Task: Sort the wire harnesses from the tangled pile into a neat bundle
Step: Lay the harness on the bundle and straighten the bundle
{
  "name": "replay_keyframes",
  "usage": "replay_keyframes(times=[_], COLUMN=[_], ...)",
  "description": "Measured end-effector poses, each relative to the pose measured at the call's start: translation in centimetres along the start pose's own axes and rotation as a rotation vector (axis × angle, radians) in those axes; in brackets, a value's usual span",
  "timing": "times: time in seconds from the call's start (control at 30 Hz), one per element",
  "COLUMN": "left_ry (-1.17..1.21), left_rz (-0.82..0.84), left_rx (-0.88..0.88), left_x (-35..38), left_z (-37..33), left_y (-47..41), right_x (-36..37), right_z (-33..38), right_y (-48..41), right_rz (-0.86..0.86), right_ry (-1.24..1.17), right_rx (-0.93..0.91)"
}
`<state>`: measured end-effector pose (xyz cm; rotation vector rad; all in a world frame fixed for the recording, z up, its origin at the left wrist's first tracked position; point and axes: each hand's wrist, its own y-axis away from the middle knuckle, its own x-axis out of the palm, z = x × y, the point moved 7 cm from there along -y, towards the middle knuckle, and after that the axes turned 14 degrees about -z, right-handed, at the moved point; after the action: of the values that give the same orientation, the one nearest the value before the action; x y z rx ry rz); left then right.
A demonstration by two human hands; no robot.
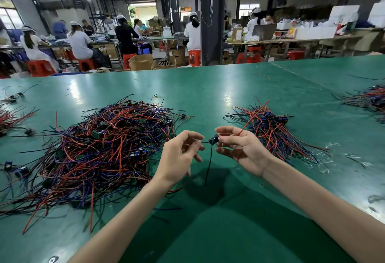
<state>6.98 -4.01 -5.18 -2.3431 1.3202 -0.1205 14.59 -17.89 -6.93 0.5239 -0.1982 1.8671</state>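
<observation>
- a tangled pile [104, 148] of red, blue and black wire harnesses lies on the green table [208, 96]; small dark components show among its wires
- just right of the pile and raised off the table, the left hand [179, 154] has its fingers curled; thumb and fingertips pinch a thin wire end
- farther right of the pile, the right hand [239, 148] pinches the dark component of a single harness [213, 139] between thumb and forefinger; its other fingers are loosely spread
- that harness hangs between the two hands, right of the pile; its red wire runs up past the right fingers; its black wire dangles towards the table
- well right of the pile, beyond the right hand, lies the neater bundle [270, 133]; its wires are roughly aligned
- far right of the pile, another heap of wires [368, 98] sits at the frame edge; just left of the pile lie a few loose parts [16, 169]
- beyond the pile, past the table, people sit on red stools [41, 67] at benches
</observation>
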Motion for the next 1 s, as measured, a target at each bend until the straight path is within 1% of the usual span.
replay_keyframes(times=[0.1, 0.2, 0.33, 0.47, 0.57, 0.73, 0.9, 1.0], left_ry=[-0.02, -0.01, -0.007, -0.035, -0.063, -0.065, 0.021, 0.011], left_rz=[0.027, 0.06, 0.1, 0.134, 0.15, 0.172, 0.155, 0.167], left_rx=[0.007, -0.032, -0.058, -0.073, -0.079, -0.132, -0.148, -0.136], left_x=[0.3, 0.5, 0.7, 0.6, 0.5, 0.3, 0.6, 1.2], left_z=[0.0, 0.5, 1.0, 1.7, 1.9, 1.8, 1.2, 1.3], left_y=[0.1, 0.1, 0.2, 0.1, 0.1, 0.2, 0.1, 0.4], right_x=[0.3, 0.4, 0.1, -0.9, -1.3, -1.1, 0.2, 1.0], right_z=[0.0, -0.2, 0.0, 0.4, 0.6, 0.4, -0.4, -1.1], right_y=[0.3, 0.4, 0.0, -0.4, -0.4, -0.3, 0.3, 0.8], right_rz=[0.061, 0.056, -0.022, -0.127, -0.16, -0.13, -0.017, 0.041], right_ry=[0.071, 0.077, 0.052, -0.046, -0.04, 0.038, 0.137, 0.166], right_rx=[0.006, -0.003, -0.029, -0.047, -0.082, -0.111, -0.07, -0.071])
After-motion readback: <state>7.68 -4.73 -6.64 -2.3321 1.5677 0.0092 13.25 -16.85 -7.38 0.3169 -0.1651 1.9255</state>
